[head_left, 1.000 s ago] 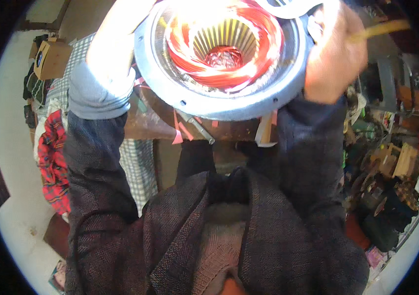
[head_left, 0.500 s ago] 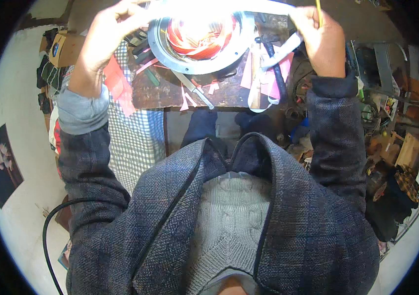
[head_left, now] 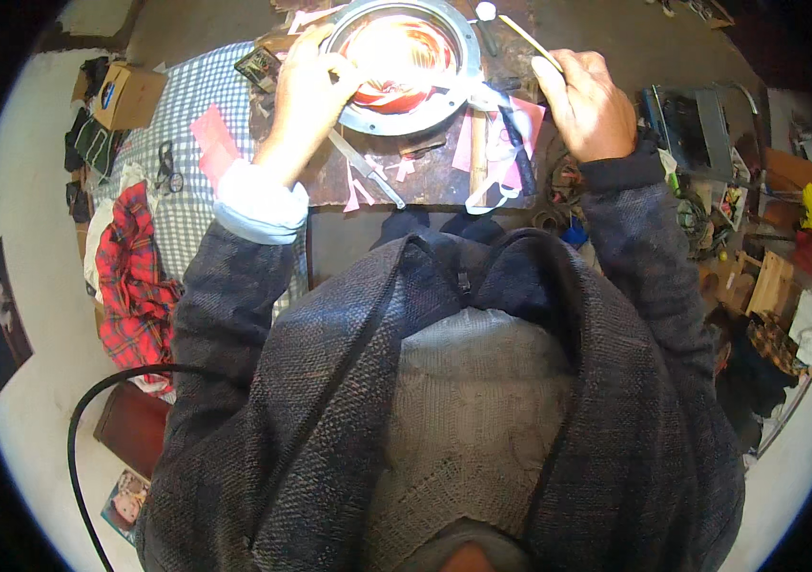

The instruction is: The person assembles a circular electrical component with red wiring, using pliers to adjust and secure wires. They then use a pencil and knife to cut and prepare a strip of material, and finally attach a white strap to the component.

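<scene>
A round grey metal motor stator (head_left: 470,57) lies at the far edge of my view, with red and copper windings (head_left: 396,98) inside its ring. Glare whitens the middle of the coils. My left hand (head_left: 312,91) reaches over the stator's left rim, fingers bent and pinched at the windings; what they hold I cannot make out. Off to the right of the ring, my right hand (head_left: 592,105) grips a thin yellowish stick (head_left: 523,34) between thumb and fingers. A white strip (head_left: 487,95) crosses the stator's right rim.
A knife (head_left: 368,170) lies on the dark worktable (head_left: 329,191) near its front edge. Right of the stator are a black-handled tool (head_left: 517,143) and pink paper (head_left: 530,119). A checked cloth (head_left: 210,105) and a red plaid cloth (head_left: 134,276) lie to the left.
My left hand has come down and right, from the raised white strip to the stator's coils. The strip is no longer stretched between my hands. My right hand has shifted slightly left and down.
</scene>
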### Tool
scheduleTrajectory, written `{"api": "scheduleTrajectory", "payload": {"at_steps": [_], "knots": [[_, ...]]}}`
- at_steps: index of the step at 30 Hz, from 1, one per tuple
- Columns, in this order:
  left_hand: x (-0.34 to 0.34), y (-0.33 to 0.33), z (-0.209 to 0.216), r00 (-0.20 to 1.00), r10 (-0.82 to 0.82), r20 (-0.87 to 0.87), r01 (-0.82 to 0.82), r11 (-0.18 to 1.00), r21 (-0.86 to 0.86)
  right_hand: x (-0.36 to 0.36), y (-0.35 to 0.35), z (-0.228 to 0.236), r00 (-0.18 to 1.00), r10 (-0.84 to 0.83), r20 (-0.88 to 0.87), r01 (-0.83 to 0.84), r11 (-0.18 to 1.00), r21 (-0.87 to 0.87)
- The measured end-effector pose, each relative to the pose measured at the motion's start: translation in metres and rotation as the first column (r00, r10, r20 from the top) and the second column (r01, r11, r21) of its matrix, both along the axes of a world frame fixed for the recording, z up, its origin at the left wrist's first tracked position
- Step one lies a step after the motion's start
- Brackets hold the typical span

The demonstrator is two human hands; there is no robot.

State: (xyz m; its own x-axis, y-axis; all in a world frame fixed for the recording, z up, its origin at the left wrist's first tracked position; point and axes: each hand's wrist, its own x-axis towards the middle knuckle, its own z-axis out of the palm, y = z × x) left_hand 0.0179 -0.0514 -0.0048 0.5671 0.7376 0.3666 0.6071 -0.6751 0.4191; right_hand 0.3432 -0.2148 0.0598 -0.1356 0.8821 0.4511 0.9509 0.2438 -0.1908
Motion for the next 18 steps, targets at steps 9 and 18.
{"api": "scheduleTrajectory", "payload": {"at_steps": [9,18], "knots": [[0.011,0.016,-0.031,0.999,-0.042,-0.032,0.046,0.990,0.137,-0.081,0.031,0.002,0.989,-0.077,-0.125,0.038,0.956,-0.290],[0.011,-0.002,-0.019,0.999,0.033,0.037,-0.034,0.999,0.027,-0.075,0.040,-0.011,0.988,0.037,-0.148,-0.085,0.939,-0.334]]}}
